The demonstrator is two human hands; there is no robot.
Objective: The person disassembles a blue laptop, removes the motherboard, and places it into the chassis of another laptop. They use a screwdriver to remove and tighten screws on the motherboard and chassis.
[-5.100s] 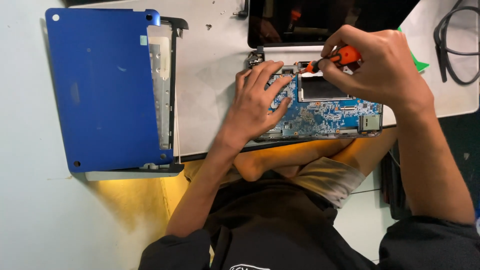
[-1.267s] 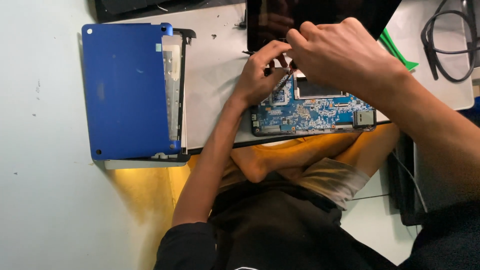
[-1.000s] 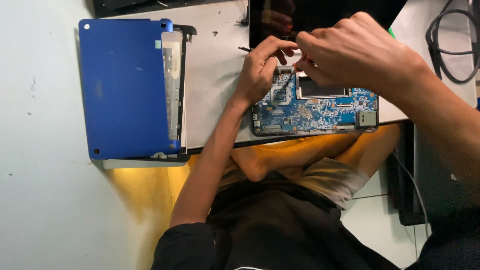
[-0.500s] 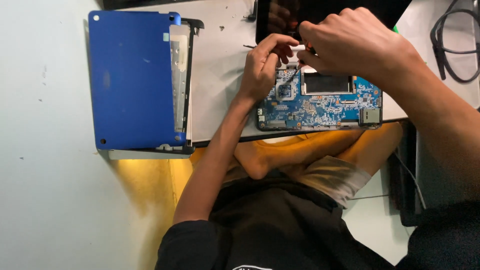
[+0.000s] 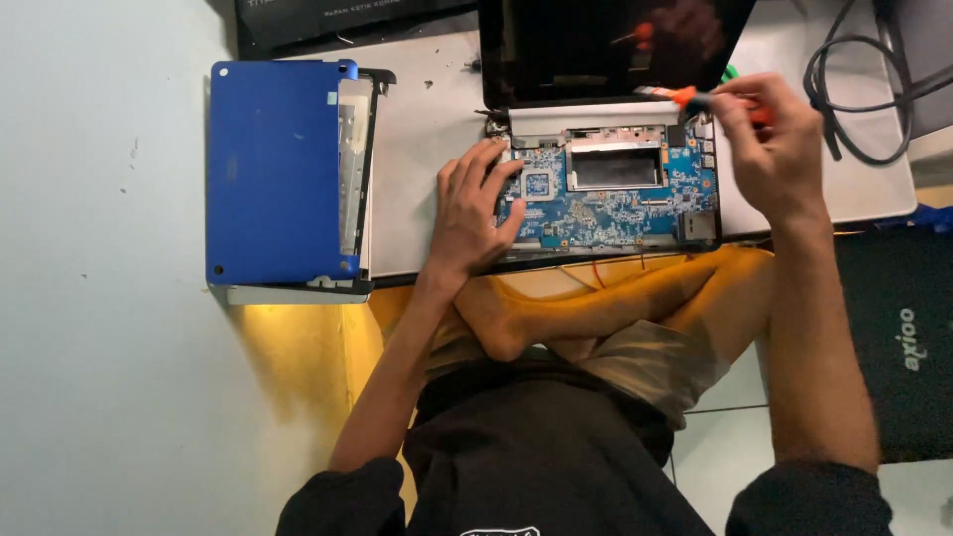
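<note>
Compared with a moment ago, the two hands are no longer together over the top left corner of the blue circuit board (image 5: 611, 194): the right hand (image 5: 769, 149) has moved away to the board's upper right corner, and the left hand (image 5: 475, 213) has come down flat on its left end. The left fingers are spread and pressed on the board, holding nothing. The right fingers are closed around an orange-handled screwdriver (image 5: 695, 97), pinching it. The screwdriver lies almost level, its long axis running left to right, and its tip points left, just above the board's top right corner. The board sits in the open laptop body on the white surface (image 5: 427, 149), long side left to right, below the dark screen (image 5: 606, 45). The blue cover (image 5: 273, 169) lies well apart to the left.
</note>
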